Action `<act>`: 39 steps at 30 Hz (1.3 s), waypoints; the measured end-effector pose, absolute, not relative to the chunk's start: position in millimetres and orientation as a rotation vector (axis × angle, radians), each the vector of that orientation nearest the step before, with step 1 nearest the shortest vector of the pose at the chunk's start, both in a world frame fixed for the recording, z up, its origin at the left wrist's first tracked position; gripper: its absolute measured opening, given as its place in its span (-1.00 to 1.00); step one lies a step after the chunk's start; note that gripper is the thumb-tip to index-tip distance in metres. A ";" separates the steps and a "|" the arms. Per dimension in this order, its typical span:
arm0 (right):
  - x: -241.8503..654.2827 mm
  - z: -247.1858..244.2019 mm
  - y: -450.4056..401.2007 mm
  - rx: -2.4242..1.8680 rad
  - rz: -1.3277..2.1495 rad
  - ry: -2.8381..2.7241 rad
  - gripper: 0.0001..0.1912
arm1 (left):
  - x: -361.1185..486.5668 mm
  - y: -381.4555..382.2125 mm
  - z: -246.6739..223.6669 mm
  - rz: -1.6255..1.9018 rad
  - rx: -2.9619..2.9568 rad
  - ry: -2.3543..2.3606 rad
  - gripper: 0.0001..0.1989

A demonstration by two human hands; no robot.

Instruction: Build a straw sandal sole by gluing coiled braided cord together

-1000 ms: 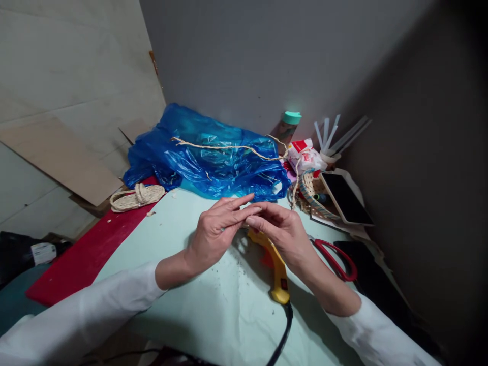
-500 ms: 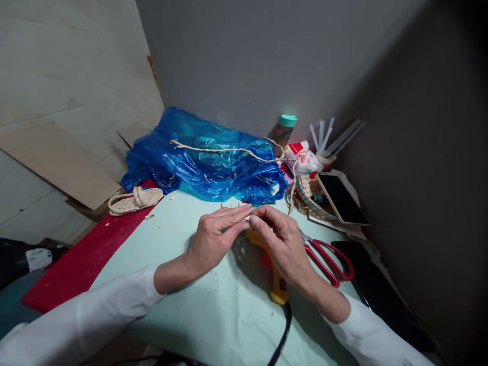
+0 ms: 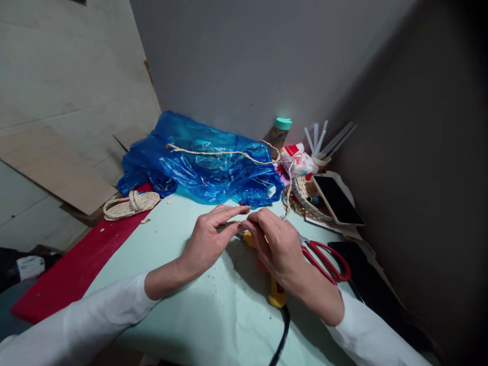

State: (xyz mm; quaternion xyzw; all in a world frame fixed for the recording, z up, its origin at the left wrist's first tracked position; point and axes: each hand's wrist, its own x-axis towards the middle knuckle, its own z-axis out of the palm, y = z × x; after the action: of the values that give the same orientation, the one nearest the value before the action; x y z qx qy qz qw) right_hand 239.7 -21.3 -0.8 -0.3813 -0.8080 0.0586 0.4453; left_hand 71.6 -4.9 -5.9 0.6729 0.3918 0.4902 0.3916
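We look down on two bare hands at work above a pale green bench (image 3: 213, 310). The left hand (image 3: 206, 241) has its fingers extended and its thumb parted from them; we cannot tell whether it grips. The right hand (image 3: 280, 244) is curled, with thumb and fingers brought together on a small pale piece (image 3: 235, 222), which lies between the two hands and is largely hidden by them. Below the hands we see a yellow tool (image 3: 277, 297), partly covered by the right hand, with a black cord (image 3: 282, 335) running toward the lower edge. Just beside the right wrist lie red-handled scissors (image 3: 331, 262), and next to these a flat black object (image 3: 366, 274). At the back of the bench we note a crumpled blue plastic bag (image 3: 206, 175) with a length of straw cord (image 3: 217, 152) across it. To its right stand a bottle (image 3: 280, 133) with a green lid and a cup (image 3: 321, 161) of translucent sticks; nearer, a dark-screened tablet (image 3: 339, 201) leans on a woven basket (image 3: 301, 190). At left, a bound straw bundle (image 3: 131, 205) rests on a red surface (image 3: 64, 269).
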 end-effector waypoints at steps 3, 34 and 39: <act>240.9 3.8 -20.5 -0.880 0.190 -2.046 -0.88 | 69.7 -3.3 -4.4 1.228 1.671 1.021 -0.69; 225.3 37.2 -17.9 -1.041 0.610 -1.538 -0.75 | 108.9 -6.8 39.3 1.409 1.479 0.825 -0.54; 231.3 33.9 -18.9 -1.051 0.595 -1.512 -0.78 | 110.7 -1.9 40.9 1.376 1.494 0.817 -0.56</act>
State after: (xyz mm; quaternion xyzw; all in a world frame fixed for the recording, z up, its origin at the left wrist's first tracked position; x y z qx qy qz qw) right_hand 231.3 -18.9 33.9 -0.4474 -0.6434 0.2533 0.5671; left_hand 110.7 -1.9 40.9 0.6064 0.3317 0.5588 0.4583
